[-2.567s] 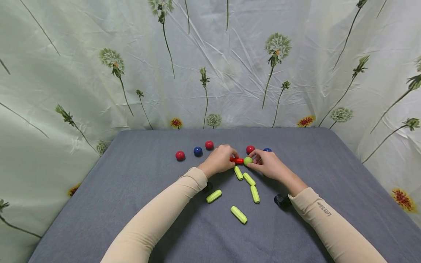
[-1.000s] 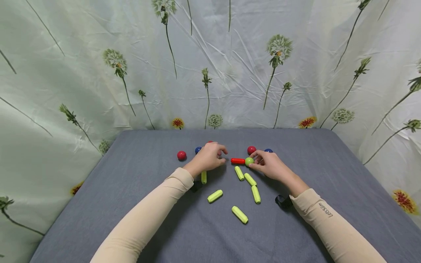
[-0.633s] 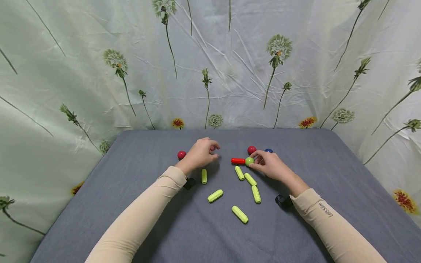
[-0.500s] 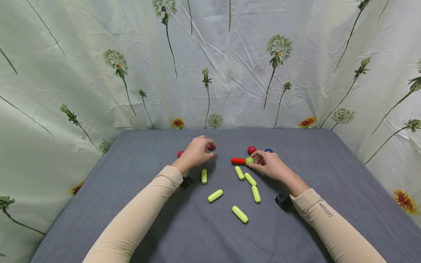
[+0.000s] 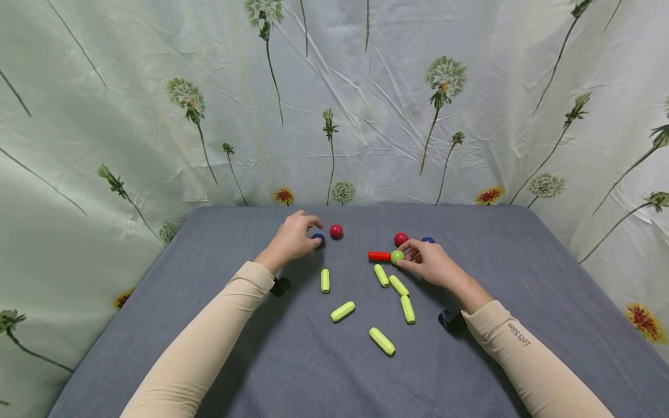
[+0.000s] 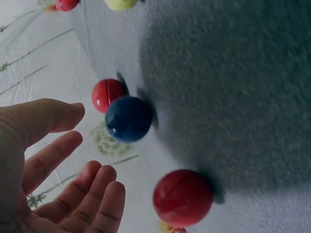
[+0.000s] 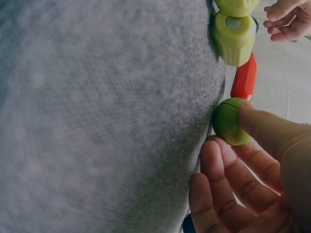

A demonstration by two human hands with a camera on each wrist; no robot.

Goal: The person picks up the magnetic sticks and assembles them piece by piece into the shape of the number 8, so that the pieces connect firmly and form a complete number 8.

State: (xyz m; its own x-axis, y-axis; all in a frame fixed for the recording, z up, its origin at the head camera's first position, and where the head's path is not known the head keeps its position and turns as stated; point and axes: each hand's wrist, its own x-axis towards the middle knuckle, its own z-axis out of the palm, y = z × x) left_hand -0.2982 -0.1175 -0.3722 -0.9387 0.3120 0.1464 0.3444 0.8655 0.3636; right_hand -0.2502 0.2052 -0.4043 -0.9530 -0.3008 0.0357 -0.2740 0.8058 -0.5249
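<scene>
My right hand (image 5: 431, 262) pinches a green ball (image 5: 397, 258) between thumb and fingers. The ball sits at the right end of a red faceted stick (image 5: 378, 256) lying on the cloth. My left hand (image 5: 294, 237) is spread beside a dark blue ball (image 6: 129, 119) and holds nothing; in the left wrist view a gap shows between fingers and ball. Just beyond that ball is a red ball (image 5: 336, 231). Another red ball (image 6: 183, 197) shows in the left wrist view, while the left hand hides it from the head view.
Several yellow-green faceted sticks (image 5: 342, 312) lie scattered on the grey cloth (image 5: 313, 371) before the hands. Behind the right hand are a red ball (image 5: 400, 239) and a partly hidden blue ball (image 5: 427, 240). A flower-printed curtain (image 5: 376, 116) hangs at the back.
My left hand let go of the red stick and moved left past the red ball to the blue ball. My right hand stays on the green ball.
</scene>
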